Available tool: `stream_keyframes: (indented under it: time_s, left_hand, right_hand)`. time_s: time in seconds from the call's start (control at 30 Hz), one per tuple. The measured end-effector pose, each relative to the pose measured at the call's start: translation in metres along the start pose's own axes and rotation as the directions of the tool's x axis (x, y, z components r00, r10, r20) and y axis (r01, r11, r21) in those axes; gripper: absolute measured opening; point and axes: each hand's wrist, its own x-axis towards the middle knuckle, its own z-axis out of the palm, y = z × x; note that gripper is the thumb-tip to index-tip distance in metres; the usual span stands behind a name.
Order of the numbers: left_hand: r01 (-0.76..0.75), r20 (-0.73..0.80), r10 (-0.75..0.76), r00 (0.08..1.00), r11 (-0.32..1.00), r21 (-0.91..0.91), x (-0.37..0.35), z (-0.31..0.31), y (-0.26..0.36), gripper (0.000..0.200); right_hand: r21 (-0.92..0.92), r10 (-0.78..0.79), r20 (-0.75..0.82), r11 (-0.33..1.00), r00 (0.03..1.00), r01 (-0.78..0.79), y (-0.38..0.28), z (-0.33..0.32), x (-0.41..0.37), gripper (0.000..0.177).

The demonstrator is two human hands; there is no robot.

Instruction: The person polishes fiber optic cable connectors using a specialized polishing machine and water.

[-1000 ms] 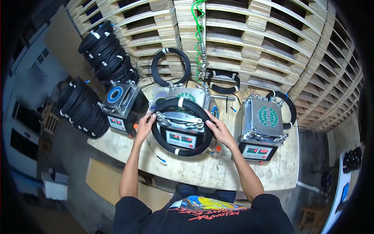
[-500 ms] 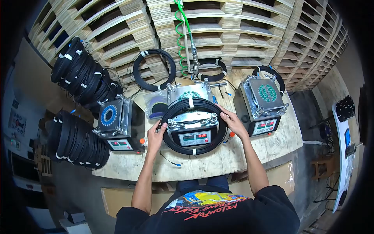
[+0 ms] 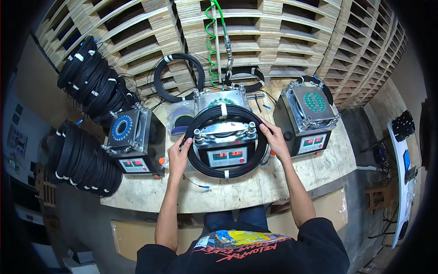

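Your left hand [image 3: 178, 153] and right hand [image 3: 275, 139] grip the sides of a black cable ring [image 3: 197, 164], up in front of the middle machine [image 3: 226, 156]. Under it is a pale wooden tabletop [image 3: 237, 194], with stacked wooden pallets [image 3: 283, 39] behind and gray floor [image 3: 86, 219] around.

I read "KELOMPOK" in red on the black shirt [image 3: 242, 261] at the bottom of the frame; its other line I can't fully make out. The central display panel [image 3: 227, 157] shows me "8" and "030"; the left [image 3: 133, 165] and right panels [image 3: 312, 144] are too small to read surely.
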Motion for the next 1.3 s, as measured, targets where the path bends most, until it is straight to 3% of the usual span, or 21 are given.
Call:
stream_keyframes:
  time_s: [0.1, 0.17, 0.23, 0.3, 0.37, 0.4, 0.43, 0.5, 0.53, 0.7, 0.77, 0.83, 0.87, 0.9, 0.97, 1.0, 1.03, 1.07, 1.1, 1.13, 1.3]
  left_hand:
    - [-0.017, -0.041, 0.019, 0.999, 0.998, 0.056, -0.007, 0.001, -0.005, 0.047]
    - [-0.045, -0.083, 0.060, 0.995, 0.983, 0.179, -0.018, 0.000, -0.002, 0.044]
    - [-0.134, -0.236, 0.168, 0.957, 0.979, 0.153, -0.026, -0.001, -0.007, 0.038]
    - [-0.136, -0.222, 0.170, 0.960, 0.977, 0.163, -0.037, -0.007, -0.017, 0.033]
    - [-0.280, -0.136, 0.312, 0.940, 0.936, 0.215, -0.042, -0.013, -0.036, 0.033]
    - [0.092, -0.015, -0.094, 0.995, 0.988, -0.123, -0.055, -0.013, -0.016, 0.030]
    - [0.084, -0.016, -0.087, 0.996, 0.988, -0.129, -0.060, -0.006, -0.019, 0.030]
    - [-0.112, -0.027, 0.109, 0.994, 0.969, -0.222, -0.065, 0.010, -0.032, 0.027]
    - [-0.079, -0.020, 0.076, 0.997, 0.953, -0.292, -0.070, 0.017, -0.027, 0.026]
    - [-0.195, -0.191, 0.186, 0.964, 0.981, -0.027, -0.098, 0.045, 0.000, 0.024]
    - [-0.282, -0.122, 0.265, 0.957, 0.945, -0.164, -0.101, 0.072, -0.018, 0.025]
    - [0.028, 0.156, 0.032, 0.987, 0.927, -0.373, -0.111, 0.085, -0.012, 0.024]
    - [0.057, 0.185, 0.030, 0.982, 0.894, -0.445, -0.114, 0.092, -0.011, 0.023]
    - [0.086, 0.215, 0.031, 0.976, 0.855, -0.512, -0.117, 0.097, -0.013, 0.022]
    - [0.077, 0.312, 0.103, 0.945, 0.853, -0.516, -0.116, 0.100, -0.023, 0.023]
    - [0.221, 0.445, 0.026, 0.895, 0.841, -0.494, -0.120, 0.093, -0.011, 0.023]
    - [0.362, 0.569, -0.050, 0.821, 0.816, -0.450, -0.124, 0.086, -0.001, 0.025]
    - [0.364, 0.570, -0.051, 0.820, 0.816, -0.450, -0.124, 0.081, -0.005, 0.025]
    - [0.352, 0.669, -0.007, 0.744, 0.854, -0.383, -0.123, 0.073, -0.011, 0.028]
    - [0.329, 0.757, 0.029, 0.653, 0.890, -0.317, -0.121, 0.066, -0.014, 0.032]
    - [0.457, 0.745, 0.081, 0.662, 0.745, -0.486, -0.121, 0.046, -0.022, 0.037]
  right_hand:
    - [-0.033, 0.037, -0.079, 0.999, 0.996, -0.040, 0.005, 0.001, -0.009, 0.046]
    - [-0.025, -0.040, -0.125, 0.999, 0.991, 0.037, 0.012, -0.001, -0.014, 0.044]
    - [-0.477, -0.195, -0.216, 0.876, 0.957, 0.070, 0.009, -0.012, -0.021, 0.039]
    - [-0.391, -0.219, -0.293, 0.916, 0.931, 0.092, 0.014, -0.022, -0.025, 0.029]
    - [-0.320, -0.185, -0.252, 0.942, 0.950, 0.098, 0.011, -0.032, -0.035, 0.026]
    - [-0.170, -0.091, -0.179, 0.984, 0.980, 0.060, -0.010, -0.025, -0.048, 0.025]
    - [-0.089, 0.083, -0.091, 0.992, 0.992, -0.091, -0.021, -0.023, -0.060, 0.026]
    - [0.066, 0.142, 0.066, 0.987, 0.988, -0.147, -0.024, -0.007, -0.074, 0.026]
    - [0.167, 0.165, 0.166, 0.967, 0.972, -0.193, -0.020, 0.002, -0.079, 0.030]
    - [0.172, 0.115, 0.273, 0.971, 0.955, -0.166, -0.014, 0.050, -0.093, 0.038]
    - [0.171, 0.111, 0.331, 0.970, 0.937, -0.175, -0.009, 0.063, -0.096, 0.039]
    - [0.150, 0.111, 0.364, 0.973, 0.925, -0.176, 0.008, 0.073, -0.096, 0.037]
    - [0.048, 0.002, 0.313, 0.999, 0.950, -0.018, 0.019, 0.077, -0.096, 0.035]
    - [0.119, 0.174, 0.353, 0.966, 0.920, -0.228, 0.004, 0.078, -0.101, 0.035]
    - [-0.022, -0.078, 0.236, 0.996, 0.969, 0.085, 0.011, 0.082, -0.100, 0.035]
    - [-0.053, -0.156, 0.217, 0.984, 0.964, 0.171, 0.026, 0.082, -0.097, 0.035]
    - [-0.055, -0.157, 0.215, 0.984, 0.964, 0.172, 0.017, 0.079, -0.097, 0.035]
    - [-0.007, -0.046, 0.259, 0.999, 0.965, 0.049, 0.008, 0.075, -0.102, 0.036]
    - [0.036, 0.061, 0.308, 0.996, 0.949, -0.076, 0.001, 0.072, -0.104, 0.036]
    - [0.038, 0.061, 0.308, 0.996, 0.949, -0.076, 0.000, 0.069, -0.102, 0.036]
    - [0.017, 0.088, 0.311, 0.995, 0.946, -0.099, -0.003, 0.058, -0.100, 0.038]
